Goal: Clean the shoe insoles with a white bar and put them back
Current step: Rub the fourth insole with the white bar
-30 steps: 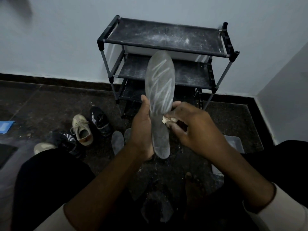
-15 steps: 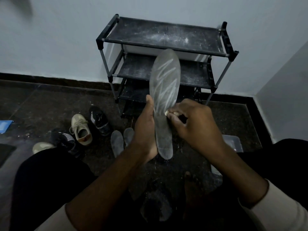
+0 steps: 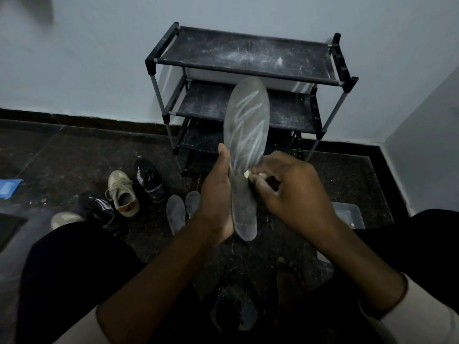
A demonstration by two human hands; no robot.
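My left hand grips a grey insole upright by its lower half, thumb along its left edge. White zigzag streaks cover the insole's upper part. My right hand pinches a small white bar against the insole's right edge, near the middle. Two more grey insoles lie on the dark floor just left of my left wrist. To their left lie two black shoes and two beige shoes.
A black three-tier shoe rack, dusted white, stands against the wall behind the insole. A clear plastic container sits on the floor at right. A blue item lies at the far left. My knees frame the bottom.
The insole and both hands have shifted slightly right. My right hand has drawn the white bar across the insole's middle, from its centre toward its right edge.
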